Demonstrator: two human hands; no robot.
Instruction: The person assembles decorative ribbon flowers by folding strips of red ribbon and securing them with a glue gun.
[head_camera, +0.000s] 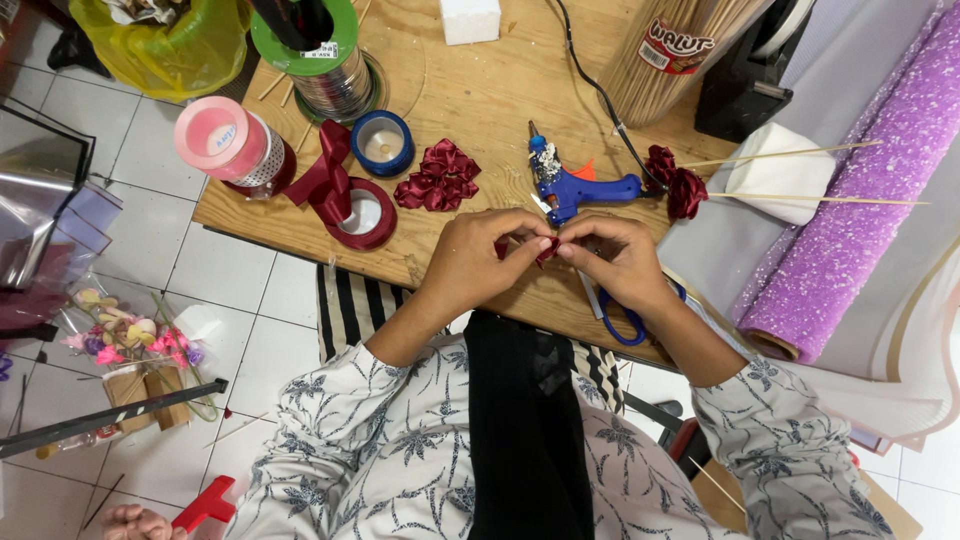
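Wooden desk (470, 90): carries all supplies within arm's reach, near edge left free as working zone.

Purple mesh roll (850, 220): laid diagonally off the desk's right side, out of the working zone.

Skewer bundle (680, 50): at far edge, upright or leaning, cannot tell which.

Green spool (315, 50), pink spool (225, 140), blue tape roll (382, 142): grouped at far left, apart from the working zone.

Dark red ribbon spool (362, 212): flat on desk, loose end trailing up and left, presumably for quick pull-off.

Blue glue gun (575, 188): lying just beyond the hands, nozzle toward far left, cord running to far edge; close enough to seize without reaching.

Finished ribbon pieces (440, 178): heaped left of glue gun, clear of the nozzle.

Ribbon roses (678, 180): mounted on skewers, laid right of the gun, sticks pointing right over a white block.

Scissors (625, 320): blue handles showing under right wrist, at desk's near edge.

Left hand (480, 255) and right hand (612, 258): brought together over the near edge, fingers curled, tips pinching from both sides.

Ribbon piece (547, 248): small, dark red, gripped between both hands' fingertips, held just above the desk, near the gun; two-sided pinch probably keeps the fold from springing open. Shape mostly hidden by fingers.
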